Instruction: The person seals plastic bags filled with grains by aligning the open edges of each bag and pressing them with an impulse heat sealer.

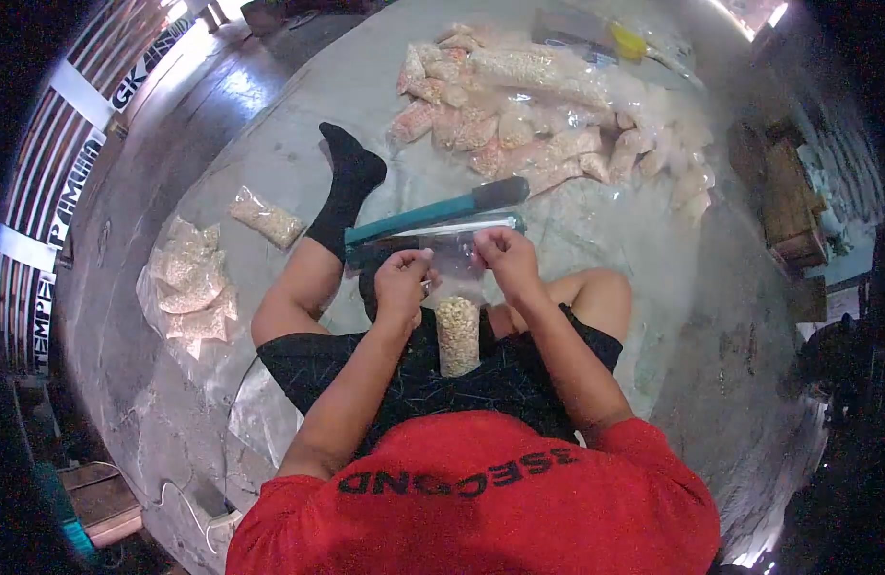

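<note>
A clear plastic bag (459,337), its lower part full of pale beans, hangs upright in front of my lap. My left hand (401,286) pinches the left side of the bag's see-through upper end. On the opposite side of that end, my right hand (506,259) is closed in a pinch too. The plastic stretches flat between the two hands. Just beyond them lies a teal bag sealer (423,213) with a long dark-tipped arm, and the bag's upper edge is close to it. Whether plastic and sealer touch, I cannot tell.
Many filled bags (500,115) are heaped on the pale floor sheet (299,96) ahead. One filled bag (266,218) lies beyond my knee at left, near a large bag of smaller packs (188,278). A yellow object (627,43) sits at the far back, with a wooden crate (792,206) at right.
</note>
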The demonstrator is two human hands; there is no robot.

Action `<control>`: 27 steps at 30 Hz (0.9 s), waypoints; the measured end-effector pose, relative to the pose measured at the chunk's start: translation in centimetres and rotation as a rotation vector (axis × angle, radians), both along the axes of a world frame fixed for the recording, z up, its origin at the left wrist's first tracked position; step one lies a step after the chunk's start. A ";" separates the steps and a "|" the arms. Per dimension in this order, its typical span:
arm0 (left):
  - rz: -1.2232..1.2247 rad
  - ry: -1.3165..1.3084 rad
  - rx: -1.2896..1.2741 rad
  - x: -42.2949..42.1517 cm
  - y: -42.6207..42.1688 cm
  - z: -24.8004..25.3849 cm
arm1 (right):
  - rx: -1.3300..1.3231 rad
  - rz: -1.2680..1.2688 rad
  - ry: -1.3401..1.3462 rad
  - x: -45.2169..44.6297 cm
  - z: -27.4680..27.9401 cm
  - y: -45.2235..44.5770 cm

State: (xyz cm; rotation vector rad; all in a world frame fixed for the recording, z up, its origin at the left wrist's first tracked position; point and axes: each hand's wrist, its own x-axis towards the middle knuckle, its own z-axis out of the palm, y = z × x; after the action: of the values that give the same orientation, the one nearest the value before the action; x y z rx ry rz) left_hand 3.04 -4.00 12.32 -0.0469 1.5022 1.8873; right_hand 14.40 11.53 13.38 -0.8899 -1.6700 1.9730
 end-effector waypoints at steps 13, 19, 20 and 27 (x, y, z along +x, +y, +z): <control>-0.090 0.266 -0.072 1.9 -1.8 3.5 | -0.132 -0.004 0.088 2.3 1.0 0.1; -0.099 0.303 -0.152 3.4 -3.8 3.8 | 0.080 0.010 0.270 4.2 0.8 -3.6; -0.061 0.226 -0.094 3.5 -3.9 3.5 | 0.114 0.119 0.212 4.7 0.9 -4.1; -0.049 -0.037 -0.008 1.8 -2.8 6.9 | 0.005 -0.020 0.058 3.3 2.9 -2.8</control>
State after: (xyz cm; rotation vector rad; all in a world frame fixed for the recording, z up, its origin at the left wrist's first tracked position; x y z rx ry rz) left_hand 4.88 -6.78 19.26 -0.0478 1.4730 1.8327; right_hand 17.68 8.69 16.32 -0.8360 -1.6272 1.9618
